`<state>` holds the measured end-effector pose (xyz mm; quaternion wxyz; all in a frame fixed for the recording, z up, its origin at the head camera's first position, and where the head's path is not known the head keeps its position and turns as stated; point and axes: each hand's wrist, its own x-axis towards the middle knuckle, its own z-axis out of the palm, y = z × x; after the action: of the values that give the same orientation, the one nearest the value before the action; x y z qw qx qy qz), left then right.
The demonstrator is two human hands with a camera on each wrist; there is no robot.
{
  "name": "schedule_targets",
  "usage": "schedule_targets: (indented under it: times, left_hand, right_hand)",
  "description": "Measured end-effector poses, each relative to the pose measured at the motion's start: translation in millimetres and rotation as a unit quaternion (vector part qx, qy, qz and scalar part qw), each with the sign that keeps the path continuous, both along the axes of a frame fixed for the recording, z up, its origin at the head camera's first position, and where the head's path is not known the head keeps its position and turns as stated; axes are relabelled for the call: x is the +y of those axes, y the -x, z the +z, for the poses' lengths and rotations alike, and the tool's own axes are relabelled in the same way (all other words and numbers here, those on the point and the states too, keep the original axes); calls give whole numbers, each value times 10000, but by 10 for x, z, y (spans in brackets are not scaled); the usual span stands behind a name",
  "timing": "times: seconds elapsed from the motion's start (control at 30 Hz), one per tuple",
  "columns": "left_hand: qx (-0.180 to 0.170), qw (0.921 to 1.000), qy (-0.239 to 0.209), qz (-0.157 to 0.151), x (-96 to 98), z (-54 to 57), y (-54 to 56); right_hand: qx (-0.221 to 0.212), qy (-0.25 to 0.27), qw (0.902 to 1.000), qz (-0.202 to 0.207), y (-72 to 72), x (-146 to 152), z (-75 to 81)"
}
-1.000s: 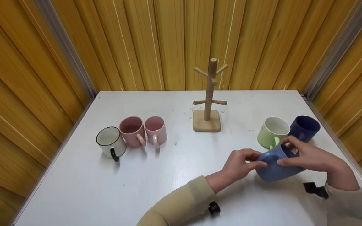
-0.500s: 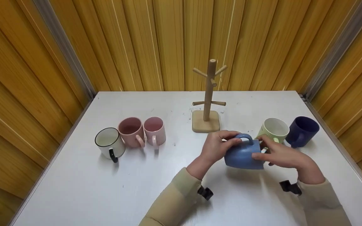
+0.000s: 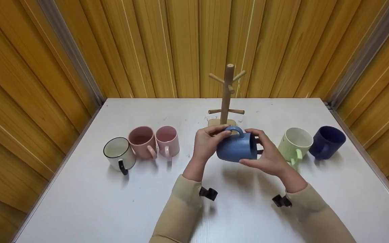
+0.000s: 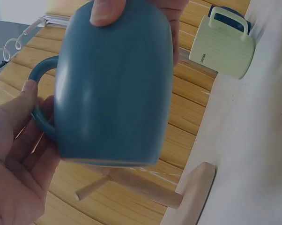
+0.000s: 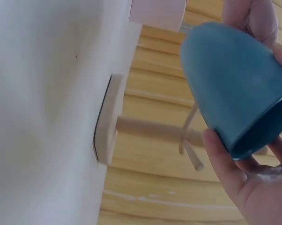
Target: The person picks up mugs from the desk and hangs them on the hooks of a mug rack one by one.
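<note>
A blue mug is held on its side above the table, its mouth facing right and its handle on top. My left hand pinches the handle between thumb and fingers, as the left wrist view shows with the mug's handle. My right hand grips the rim end, thumb on the near side and fingers on the far side. Just behind the mug stands a wooden mug tree with bare pegs; the mug overlaps its base in the head view.
At the left stand a white mug with a black rim, a dusty-pink mug and a light-pink mug. A light-green mug and a navy mug stand at the right. Wood-patterned walls enclose the white table.
Both hands have carried the blue mug leftward from beside the green mug to in front of the mug tree. Its handle has turned from pointing left to pointing up.
</note>
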<state>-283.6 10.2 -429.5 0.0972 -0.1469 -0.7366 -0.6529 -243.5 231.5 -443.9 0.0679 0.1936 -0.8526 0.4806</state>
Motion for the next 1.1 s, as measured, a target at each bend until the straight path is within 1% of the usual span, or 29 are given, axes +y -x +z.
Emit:
schedule_targets:
  times: [0.13, 0.23, 0.3, 0.37, 0.5, 0.63, 0.77, 0.9, 1.1]
  left_hand:
    - [39, 9971, -266, 717, -68, -39, 88]
    - [-128, 9924, -360, 1174, -128, -93, 172]
    - [-337, 9890, -392, 1386, -168, -138, 225]
    - [-559, 9859, -416, 1523, -204, -189, 276]
    - [-845, 9796, -460, 1764, -255, -300, 360]
    - [-1052, 9728, -765, 1915, -269, -413, 427]
    - [-1250, 9666, -1142, 1922, -260, -515, 480]
    - [-1365, 9648, -1272, 1853, -246, -592, 509]
    - [-1572, 9651, -1171, 1734, -215, -677, 512]
  right_hand:
    - [-6, 134, 9996, -241, 142, -202, -21]
    - [-164, 273, 9986, -421, 270, -330, -34]
    - [-343, 356, 9972, -553, 360, -402, -34]
    - [-515, 414, 9956, -666, 455, -467, -35]
    - [-830, 447, 9923, -809, 634, -580, -42]
    - [-1083, 472, 9886, -933, 768, -658, -64]
    - [-1247, 487, 9858, -1017, 851, -712, -82]
    - [-1326, 461, 9843, -1074, 920, -739, -120]
    - [-1475, 476, 9815, -1125, 976, -731, -210]
